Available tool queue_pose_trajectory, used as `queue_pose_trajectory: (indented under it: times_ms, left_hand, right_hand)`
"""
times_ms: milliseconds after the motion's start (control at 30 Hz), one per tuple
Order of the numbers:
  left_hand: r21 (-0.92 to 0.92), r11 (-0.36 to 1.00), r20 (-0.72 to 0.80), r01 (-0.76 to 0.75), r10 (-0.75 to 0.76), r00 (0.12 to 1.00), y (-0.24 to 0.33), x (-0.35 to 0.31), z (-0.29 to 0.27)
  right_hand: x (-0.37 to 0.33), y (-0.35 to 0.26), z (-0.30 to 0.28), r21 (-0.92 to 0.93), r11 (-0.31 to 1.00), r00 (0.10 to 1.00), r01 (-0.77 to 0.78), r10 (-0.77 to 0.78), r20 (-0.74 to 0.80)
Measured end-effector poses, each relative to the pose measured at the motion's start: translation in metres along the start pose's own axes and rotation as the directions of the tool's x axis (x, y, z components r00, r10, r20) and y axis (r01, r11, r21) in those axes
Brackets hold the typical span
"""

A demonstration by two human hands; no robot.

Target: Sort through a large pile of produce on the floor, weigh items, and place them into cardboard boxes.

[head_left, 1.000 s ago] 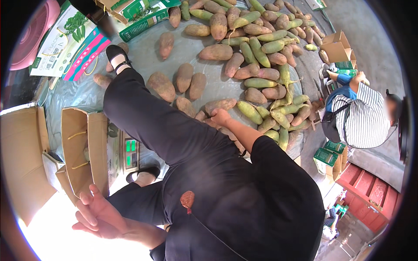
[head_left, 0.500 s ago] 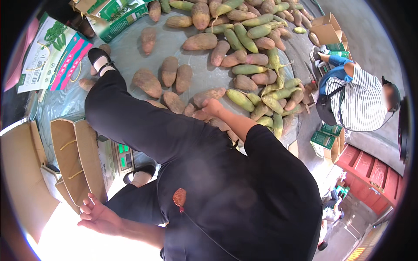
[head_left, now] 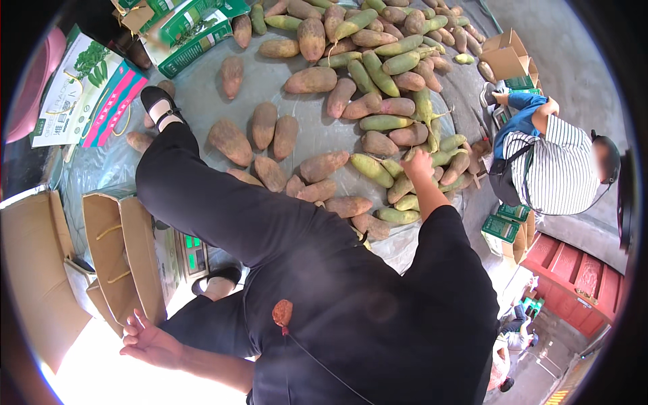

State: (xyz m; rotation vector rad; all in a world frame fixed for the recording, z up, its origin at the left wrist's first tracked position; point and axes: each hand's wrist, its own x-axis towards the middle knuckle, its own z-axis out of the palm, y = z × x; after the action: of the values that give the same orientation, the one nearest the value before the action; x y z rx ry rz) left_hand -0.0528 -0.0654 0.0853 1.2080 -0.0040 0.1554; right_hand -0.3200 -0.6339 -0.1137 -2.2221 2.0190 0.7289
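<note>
Among the green radishes (head_left: 370, 170) on the right of the pile, my right hand (head_left: 417, 164) is closed round the end of one, its fingertips partly hidden. Thick reddish-brown roots (head_left: 324, 165), dull and dusty, lie to the left of that hand on a plastic sheet (head_left: 196, 101). My left hand (head_left: 154, 345) hangs at the lower left with its fingers apart and nothing in it. Closest to it stands a tall open cardboard box (head_left: 108, 236) with rope handles.
A scale (head_left: 194, 253) with green lit digits is beside the box. Printed cartons (head_left: 196, 40) stand at the far left, and an open brown carton (head_left: 505, 55) at the far right. A person in a striped shirt (head_left: 557, 162) bends over at the right.
My right hand has moved right, from a reddish-brown root to the green radishes. The left hand has barely moved, still holding nothing.
</note>
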Motion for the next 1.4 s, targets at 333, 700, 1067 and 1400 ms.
queue_pose_trajectory:
  times_ms: [333, 700, 1067, 1400]
  left_hand:
    - [0.028, 1.0, 0.026, 0.001, -0.002, 1.0, 0.0, 0.004, 0.01]
    - [0.054, 0.998, -0.037, -0.016, 0.018, 0.999, -0.005, 0.006, 0.002]
    - [0.235, 0.97, -0.125, -0.068, 0.1, 0.987, -0.016, 0.013, -0.009]
    - [0.759, 0.649, -0.29, 0.053, 0.263, 0.92, -0.026, 0.03, -0.024]
  right_hand:
    - [0.02, 0.019, 0.048, -0.132, 0.976, 0.977, 0.172, -0.152, 0.15]
    - [0.024, 0.028, 0.057, 0.001, 0.981, 0.978, 0.195, -0.194, 0.082]
    - [0.02, 0.024, 0.042, 0.153, 0.971, 0.983, 0.181, -0.182, -0.011]
    - [0.073, 0.072, 0.063, 0.271, 0.912, 0.939, 0.308, -0.245, -0.242]
